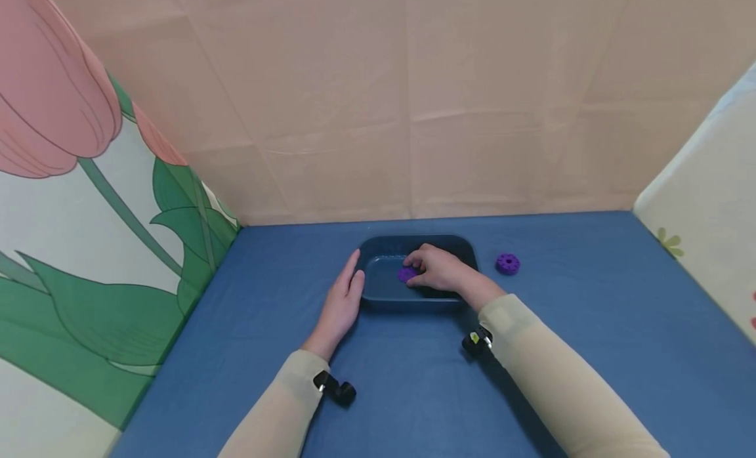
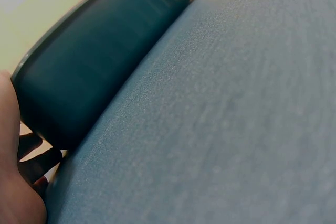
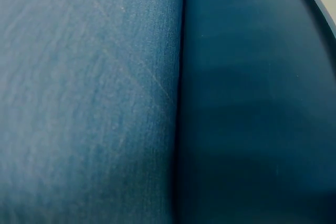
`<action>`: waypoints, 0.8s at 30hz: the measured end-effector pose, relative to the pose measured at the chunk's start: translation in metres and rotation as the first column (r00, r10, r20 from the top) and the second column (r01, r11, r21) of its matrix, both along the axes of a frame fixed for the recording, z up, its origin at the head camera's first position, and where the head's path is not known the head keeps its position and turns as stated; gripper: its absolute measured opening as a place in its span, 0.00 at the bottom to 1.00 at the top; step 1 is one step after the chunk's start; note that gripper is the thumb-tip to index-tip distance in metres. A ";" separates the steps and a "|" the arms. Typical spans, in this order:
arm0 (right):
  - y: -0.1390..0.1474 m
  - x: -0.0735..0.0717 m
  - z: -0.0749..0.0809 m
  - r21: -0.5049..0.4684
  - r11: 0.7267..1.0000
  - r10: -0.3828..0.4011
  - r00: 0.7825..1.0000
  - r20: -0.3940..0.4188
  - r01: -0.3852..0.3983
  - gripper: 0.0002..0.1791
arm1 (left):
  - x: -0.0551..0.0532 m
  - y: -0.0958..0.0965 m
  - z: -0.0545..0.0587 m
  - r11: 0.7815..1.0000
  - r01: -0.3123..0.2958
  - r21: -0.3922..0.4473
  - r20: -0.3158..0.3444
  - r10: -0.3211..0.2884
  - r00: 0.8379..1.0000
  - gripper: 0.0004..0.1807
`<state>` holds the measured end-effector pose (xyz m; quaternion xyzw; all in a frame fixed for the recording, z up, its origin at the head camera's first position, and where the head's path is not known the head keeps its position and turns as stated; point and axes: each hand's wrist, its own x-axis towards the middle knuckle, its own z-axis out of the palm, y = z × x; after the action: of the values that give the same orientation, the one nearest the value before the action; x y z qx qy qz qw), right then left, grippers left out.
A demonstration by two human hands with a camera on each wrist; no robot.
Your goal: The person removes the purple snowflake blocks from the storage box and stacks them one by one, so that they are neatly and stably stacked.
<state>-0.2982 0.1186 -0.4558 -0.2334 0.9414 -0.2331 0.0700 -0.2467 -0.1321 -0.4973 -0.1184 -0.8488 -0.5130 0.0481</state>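
Observation:
A dark blue rectangular tray [image 1: 378, 305] sits on the blue cloth. My left hand [image 1: 342, 300] lies along its left end, fingers fairly straight against the wall; in the left wrist view fingertips show beside the tray's lower side. Over the tray's front rim reaches my right hand [image 1: 437, 269], with thumb and fingers curved around the edges of a purple notched disc [image 1: 405, 275] low inside the tray. That hand partly hides the disc. The right wrist view shows only the tray's outer wall [image 3: 252, 103] and cloth, no fingers.
Right of the tray lies a second purple notched disc [image 1: 508, 264] with a hole in its middle. A blue cloth [image 1: 401, 373] covers the table. A beige sheet [image 1: 407, 104] hangs behind, with a tulip-patterned sheet [image 1: 136, 195] at left and a pale one [image 1: 714, 202] at right.

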 end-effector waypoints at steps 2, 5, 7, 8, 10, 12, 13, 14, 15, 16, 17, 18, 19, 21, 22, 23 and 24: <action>0.000 0.000 0.001 -0.001 1.000 0.003 1.000 -0.003 -0.003 0.24 | 0.000 0.000 0.000 1.000 -0.002 0.003 -0.001 0.002 1.000 0.29; -0.001 0.001 0.001 -0.005 1.000 0.006 1.000 -0.008 -0.006 0.22 | 0.000 0.000 0.000 1.000 -0.003 0.002 0.002 0.003 1.000 0.30; -0.001 0.001 0.002 -0.008 1.000 0.008 1.000 -0.008 -0.008 0.21 | 0.001 0.000 0.000 1.000 -0.004 0.001 0.004 0.004 1.000 0.30; -0.001 0.002 0.002 -0.010 1.000 0.008 1.000 -0.009 -0.008 0.21 | 0.001 0.000 0.000 1.000 -0.004 0.000 0.005 0.004 1.000 0.31; -0.001 0.002 0.001 -0.011 1.000 0.009 1.000 -0.010 -0.009 0.20 | 0.001 0.000 0.000 1.000 -0.005 -0.005 0.007 0.005 1.000 0.33; -0.001 0.002 0.002 -0.009 1.000 0.005 1.000 -0.007 -0.005 0.20 | 0.001 0.000 0.000 1.000 -0.007 -0.009 0.008 0.007 1.000 0.33; -0.001 0.002 0.002 -0.009 1.000 0.003 1.000 -0.006 -0.003 0.19 | 0.000 0.000 0.000 1.000 -0.008 -0.009 0.006 0.008 1.000 0.33; -0.001 0.001 0.001 -0.009 1.000 0.001 1.000 -0.005 -0.001 0.19 | 0.000 0.000 -0.001 1.000 -0.010 -0.010 0.006 0.010 1.000 0.32; -0.001 0.001 0.001 -0.008 1.000 -0.001 1.000 -0.002 0.001 0.19 | 0.000 0.000 -0.001 1.000 -0.008 -0.009 0.004 0.008 1.000 0.31; -0.001 0.001 0.001 -0.008 1.000 -0.004 1.000 0.000 0.004 0.19 | 0.000 0.000 -0.001 1.000 -0.008 -0.009 0.002 0.008 1.000 0.30; -0.001 0.001 0.001 -0.010 1.000 -0.006 1.000 0.003 0.006 0.19 | 0.000 0.000 -0.001 1.000 -0.007 -0.008 0.001 0.007 1.000 0.28; -0.001 0.001 0.001 -0.010 1.000 -0.008 1.000 0.004 0.008 0.19 | 0.000 0.000 -0.001 1.000 -0.006 -0.006 0.000 0.006 1.000 0.28; -0.001 0.001 0.001 -0.011 1.000 -0.011 1.000 0.006 0.011 0.19 | 0.000 0.000 -0.001 1.000 -0.005 -0.006 -0.001 0.005 1.000 0.27; -0.001 0.001 0.001 -0.011 1.000 -0.015 1.000 0.010 0.015 0.19 | 0.000 0.000 -0.001 1.000 -0.005 -0.007 0.001 0.005 1.000 0.27; -0.001 0.001 0.001 -0.012 1.000 -0.016 1.000 0.012 0.016 0.19 | 0.000 0.000 -0.001 1.000 -0.006 -0.010 0.004 0.007 1.000 0.27; -0.001 0.001 0.001 -0.015 1.000 -0.017 1.000 0.013 0.017 0.20 | 0.000 0.000 -0.001 1.000 -0.009 -0.013 0.007 0.009 1.000 0.28; -0.001 0.000 0.001 -0.018 1.000 -0.016 1.000 0.013 0.016 0.20 | 0.000 0.000 -0.001 1.000 -0.008 -0.013 0.007 0.008 1.000 0.29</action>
<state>-0.2977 0.1172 -0.4551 -0.2249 0.9406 -0.2439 0.0722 -0.2464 -0.1326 -0.4987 -0.1135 -0.8527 -0.5078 0.0463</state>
